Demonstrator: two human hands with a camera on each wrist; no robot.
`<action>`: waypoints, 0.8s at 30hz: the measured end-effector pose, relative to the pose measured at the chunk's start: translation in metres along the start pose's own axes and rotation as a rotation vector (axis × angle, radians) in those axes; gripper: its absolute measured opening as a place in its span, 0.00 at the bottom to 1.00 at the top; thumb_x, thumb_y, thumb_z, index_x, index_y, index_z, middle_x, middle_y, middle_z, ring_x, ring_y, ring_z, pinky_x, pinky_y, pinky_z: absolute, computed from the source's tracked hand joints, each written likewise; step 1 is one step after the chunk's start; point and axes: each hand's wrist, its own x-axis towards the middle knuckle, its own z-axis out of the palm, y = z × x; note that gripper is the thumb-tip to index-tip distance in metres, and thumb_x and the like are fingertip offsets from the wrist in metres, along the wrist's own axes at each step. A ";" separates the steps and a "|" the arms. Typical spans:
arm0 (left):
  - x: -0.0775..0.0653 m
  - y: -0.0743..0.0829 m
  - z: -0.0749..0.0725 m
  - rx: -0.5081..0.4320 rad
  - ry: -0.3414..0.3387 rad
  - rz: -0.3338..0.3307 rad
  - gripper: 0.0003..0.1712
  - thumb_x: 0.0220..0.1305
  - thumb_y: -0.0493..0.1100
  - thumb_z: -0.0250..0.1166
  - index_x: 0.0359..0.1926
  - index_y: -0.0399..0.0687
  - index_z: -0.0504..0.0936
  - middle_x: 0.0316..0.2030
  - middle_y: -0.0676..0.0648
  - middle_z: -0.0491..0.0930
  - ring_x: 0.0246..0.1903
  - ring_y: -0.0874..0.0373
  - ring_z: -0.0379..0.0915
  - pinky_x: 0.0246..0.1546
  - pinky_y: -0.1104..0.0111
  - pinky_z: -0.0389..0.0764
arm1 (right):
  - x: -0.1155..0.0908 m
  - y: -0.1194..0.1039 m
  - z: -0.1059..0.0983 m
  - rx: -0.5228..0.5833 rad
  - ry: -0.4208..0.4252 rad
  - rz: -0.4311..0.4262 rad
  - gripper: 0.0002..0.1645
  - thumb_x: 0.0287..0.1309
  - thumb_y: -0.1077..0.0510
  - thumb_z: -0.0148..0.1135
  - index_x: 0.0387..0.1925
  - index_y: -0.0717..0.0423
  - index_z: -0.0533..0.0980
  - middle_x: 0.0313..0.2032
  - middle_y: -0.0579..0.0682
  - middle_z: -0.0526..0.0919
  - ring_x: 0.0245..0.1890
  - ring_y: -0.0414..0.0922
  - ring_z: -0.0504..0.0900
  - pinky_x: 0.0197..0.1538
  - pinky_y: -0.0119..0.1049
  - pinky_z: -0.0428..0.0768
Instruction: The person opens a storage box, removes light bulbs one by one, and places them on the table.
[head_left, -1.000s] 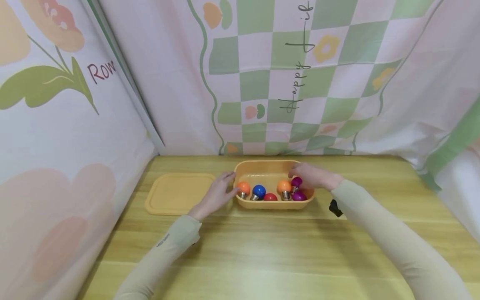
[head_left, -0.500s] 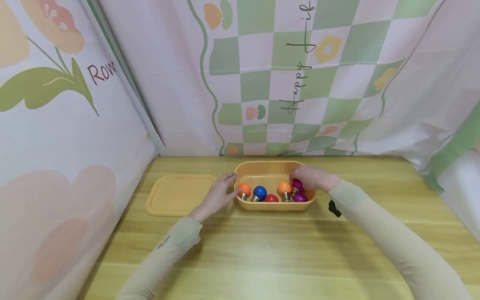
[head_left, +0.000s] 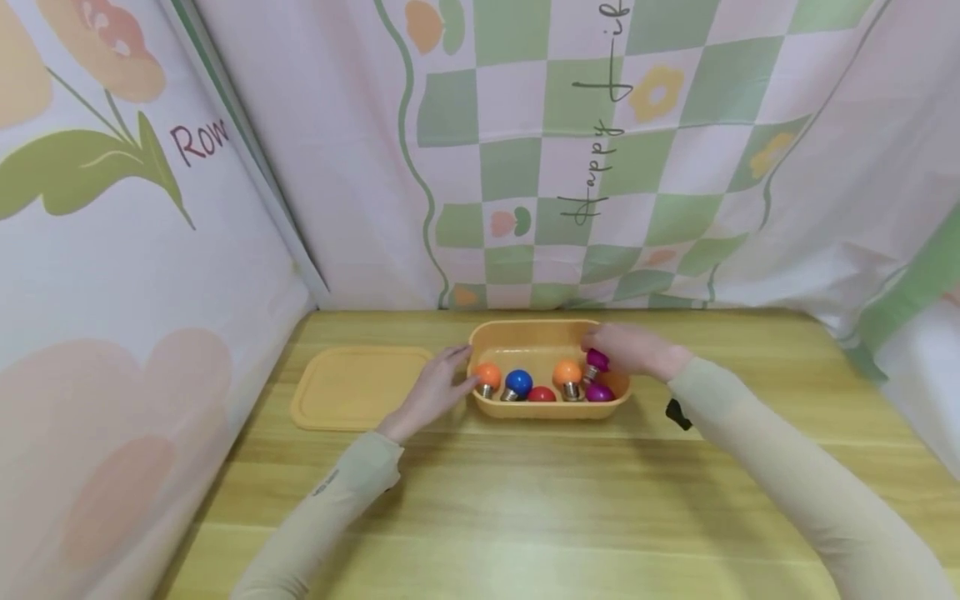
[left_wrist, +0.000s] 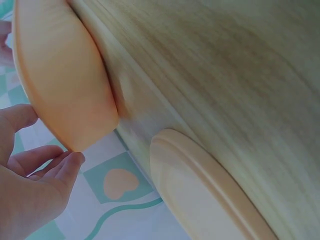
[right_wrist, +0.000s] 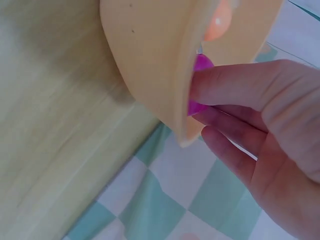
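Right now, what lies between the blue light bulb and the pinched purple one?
From blue light bulb to purple light bulb: a red bulb, then an orange light bulb, in the head view.

You've got room to dip into the yellow bin (head_left: 547, 410) mid-back; bulbs (head_left: 519, 382) crowd its front, and your left hand (head_left: 433, 388) and right hand (head_left: 634, 350) block both ends.

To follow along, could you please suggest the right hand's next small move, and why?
Perhaps gently raise the held purple bulb clear of the box: the right hand pinches it inside one end, while the left hand touches the other.
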 end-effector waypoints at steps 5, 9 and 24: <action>0.000 0.001 0.000 -0.011 0.006 -0.006 0.34 0.66 0.44 0.66 0.67 0.31 0.68 0.67 0.32 0.70 0.68 0.38 0.66 0.72 0.48 0.67 | -0.007 -0.002 -0.009 -0.038 0.091 -0.044 0.16 0.41 0.74 0.69 0.32 0.56 0.81 0.31 0.50 0.82 0.32 0.46 0.82 0.37 0.42 0.86; 0.000 0.001 0.000 -0.020 0.004 -0.015 0.34 0.66 0.45 0.66 0.67 0.32 0.68 0.68 0.33 0.69 0.68 0.38 0.66 0.72 0.49 0.67 | -0.014 -0.002 -0.015 -0.041 0.144 -0.040 0.15 0.41 0.72 0.72 0.32 0.56 0.80 0.30 0.50 0.81 0.31 0.46 0.81 0.36 0.42 0.86; 0.000 0.002 0.000 -0.007 0.003 -0.011 0.33 0.67 0.45 0.65 0.67 0.31 0.69 0.67 0.32 0.70 0.67 0.38 0.67 0.70 0.49 0.70 | -0.052 0.033 -0.033 -0.061 0.367 0.140 0.18 0.47 0.67 0.72 0.42 0.63 0.80 0.37 0.59 0.82 0.36 0.58 0.84 0.39 0.54 0.85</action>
